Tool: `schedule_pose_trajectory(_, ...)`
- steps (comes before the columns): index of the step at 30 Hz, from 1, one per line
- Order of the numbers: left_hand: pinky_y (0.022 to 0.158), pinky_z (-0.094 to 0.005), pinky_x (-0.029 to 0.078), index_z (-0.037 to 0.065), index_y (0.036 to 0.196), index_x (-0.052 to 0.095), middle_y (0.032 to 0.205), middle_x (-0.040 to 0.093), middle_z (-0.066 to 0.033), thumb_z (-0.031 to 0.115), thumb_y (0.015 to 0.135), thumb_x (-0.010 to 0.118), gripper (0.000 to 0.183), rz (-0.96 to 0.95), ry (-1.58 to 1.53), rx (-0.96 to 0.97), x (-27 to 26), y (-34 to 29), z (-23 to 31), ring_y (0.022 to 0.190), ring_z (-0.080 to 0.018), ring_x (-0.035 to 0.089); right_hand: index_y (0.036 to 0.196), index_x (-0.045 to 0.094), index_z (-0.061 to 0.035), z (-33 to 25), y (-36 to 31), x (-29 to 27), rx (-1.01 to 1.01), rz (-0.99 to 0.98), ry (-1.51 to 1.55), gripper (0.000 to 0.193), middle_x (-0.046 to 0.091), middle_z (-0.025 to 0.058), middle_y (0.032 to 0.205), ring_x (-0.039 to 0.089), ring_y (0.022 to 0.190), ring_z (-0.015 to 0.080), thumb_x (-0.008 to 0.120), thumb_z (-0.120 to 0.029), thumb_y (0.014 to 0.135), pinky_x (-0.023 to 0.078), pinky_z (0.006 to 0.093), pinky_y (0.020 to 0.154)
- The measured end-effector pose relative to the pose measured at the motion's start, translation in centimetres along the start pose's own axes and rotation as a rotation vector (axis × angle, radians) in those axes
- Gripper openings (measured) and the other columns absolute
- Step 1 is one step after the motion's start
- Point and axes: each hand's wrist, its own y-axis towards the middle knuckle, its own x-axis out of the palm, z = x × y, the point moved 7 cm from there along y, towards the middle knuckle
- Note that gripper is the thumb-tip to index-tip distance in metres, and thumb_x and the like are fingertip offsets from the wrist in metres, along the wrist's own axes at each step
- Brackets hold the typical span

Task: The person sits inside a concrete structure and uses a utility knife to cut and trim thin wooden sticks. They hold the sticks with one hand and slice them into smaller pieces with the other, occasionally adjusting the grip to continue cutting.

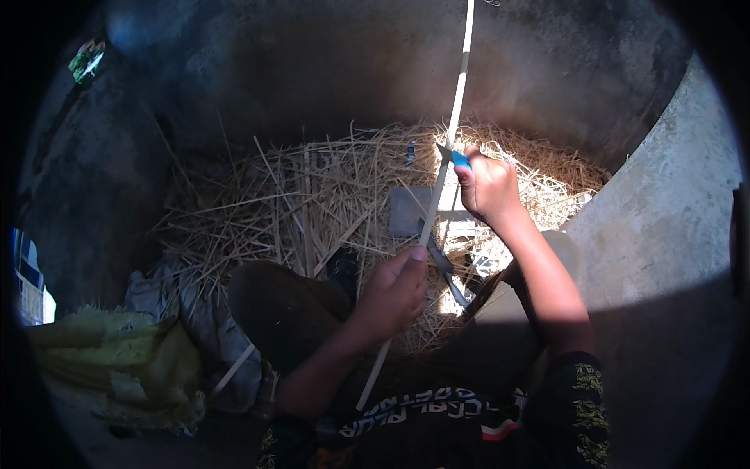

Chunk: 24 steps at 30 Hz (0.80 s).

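Observation:
A long, thin, pale strip [457,102], which looks like split bamboo, slants from my lap up past the top edge of the view. My left hand [394,289] is closed around its lower part, thumb along the strip. Higher up, my right hand [494,187] grips a small knife [461,160] with a blue handle. Its dark blade lies across the strip, touching it. Under the strip, between my knees, is a dark narrow blade-like piece [440,262], partly hidden by the strip and my left hand.
Straw-like shavings and slivers [312,195] cover the floor ahead. A flat grey block [408,211] sits among them. Curved concrete walls [351,70] rise at the back and right. At left lies a frayed yellowish sack [117,359]. Sunlight falls on the shavings near my right hand.

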Motion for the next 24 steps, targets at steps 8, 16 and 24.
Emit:
schedule_pose_trajectory(8,0.04,-0.022,0.022,0.014,0.085,0.043,0.057,0.031,0.0067,0.039,0.107,0.04,0.034,-0.193,0.146,-0.052,2.3,-0.3,-3.2,0.044,-0.0038,0.025,0.087,0.063,-0.0022,12.9,0.2,-4.9,0.818,0.148,0.013,0.064,0.066,0.0214,0.07,0.068,0.077,0.0435,0.026,-0.052,0.105,0.052,0.0514,0.069)
schedule_pose_trajectory(16,0.04,-0.0225,0.023,0.013,0.085,0.045,0.058,0.032,0.0065,0.037,0.107,0.041,0.033,0.054,0.222,0.122,-2.0,2.2,-0.9,0.044,-0.0038,0.028,0.093,0.059,-0.0014,3.3,-0.4,-0.4,0.3,-0.257,0.109,0.047,0.063,0.0206,0.065,0.066,0.068,0.0419,0.041,-0.044,0.102,0.052,0.0496,0.062)
schedule_pose_trajectory(24,0.042,-0.0221,0.027,0.013,0.085,0.045,0.06,0.037,0.0067,0.036,0.107,0.042,0.032,-0.005,0.404,0.111,-0.2,-0.1,-2.3,0.047,-0.0042,0.032,0.09,0.06,0.0004,12.1,0.8,-2.7,0.631,-0.081,0.042,0.055,0.064,0.0233,0.068,0.065,0.07,0.0449,0.034,-0.045,0.105,0.052,0.0529,0.064)
